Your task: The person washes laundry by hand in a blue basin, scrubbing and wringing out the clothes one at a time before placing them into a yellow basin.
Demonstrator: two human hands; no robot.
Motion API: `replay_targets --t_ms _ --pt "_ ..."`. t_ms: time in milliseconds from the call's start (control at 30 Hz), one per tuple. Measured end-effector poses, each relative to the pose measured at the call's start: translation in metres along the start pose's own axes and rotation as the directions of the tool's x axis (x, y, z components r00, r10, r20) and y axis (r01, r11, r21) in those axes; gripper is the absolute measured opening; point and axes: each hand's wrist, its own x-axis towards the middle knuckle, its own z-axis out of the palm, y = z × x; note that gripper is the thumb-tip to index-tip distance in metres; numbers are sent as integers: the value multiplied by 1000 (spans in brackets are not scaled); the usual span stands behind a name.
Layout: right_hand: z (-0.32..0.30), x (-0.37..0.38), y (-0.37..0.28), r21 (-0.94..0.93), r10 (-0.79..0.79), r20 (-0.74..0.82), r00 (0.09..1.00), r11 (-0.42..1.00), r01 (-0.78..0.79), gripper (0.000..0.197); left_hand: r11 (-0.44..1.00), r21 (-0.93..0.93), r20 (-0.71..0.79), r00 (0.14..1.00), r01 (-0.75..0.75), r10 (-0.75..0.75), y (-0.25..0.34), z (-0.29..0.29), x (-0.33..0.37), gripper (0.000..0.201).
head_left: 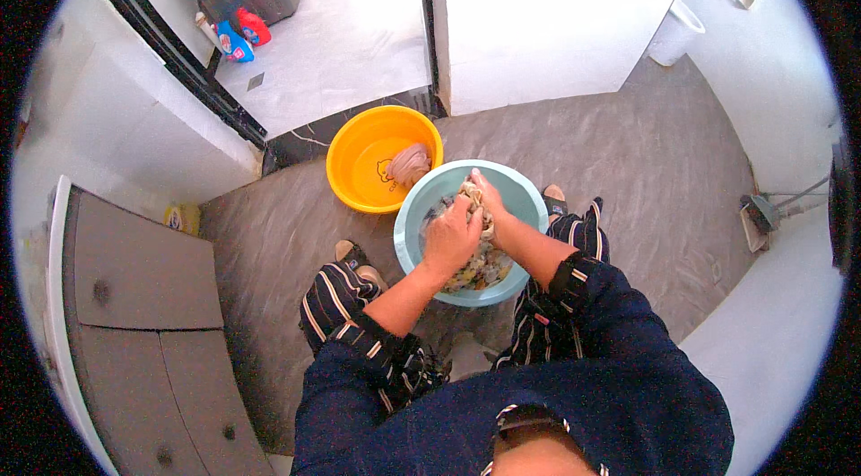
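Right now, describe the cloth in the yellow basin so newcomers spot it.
On the grey floor, beyond and left of the blue basin, stands the yellow basin. The bunched cloth lies at its right side. Unlike the patterned cloth in the blue basin, it is plain dusty pink.

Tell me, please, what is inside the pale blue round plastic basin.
The basin holds multicoloured patterned cloth; the left hand and right hand grip bunched tan cloth above it. Whatever lies beneath is covered.
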Motion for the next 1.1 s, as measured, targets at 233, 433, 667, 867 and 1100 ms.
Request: replay_targets --t_ms 233,433,667,867,1100 --pt "28 -37 19 241 138 174 975 954 -178 41 968 132 -41 977 215 -211 -44 7 16 24" --pt "-26 3 6 67 30 181 983 997 -42 36 997 -16 -28 997 -70 69 16 8 4 14" --pt "31 -48 4 324 105 263 959 927 -190 31 983 9 -96 979 183 -181 -36 7 31 23" --pt "-32 6 6 192 45 471 881 969 -152 32 998 61 -46 999 -14 17 10 10 17 21" --pt "32 -50 2 275 84 214 973 951 -143 23 978 114 -68 984 174 -167 -28 8 27 22"
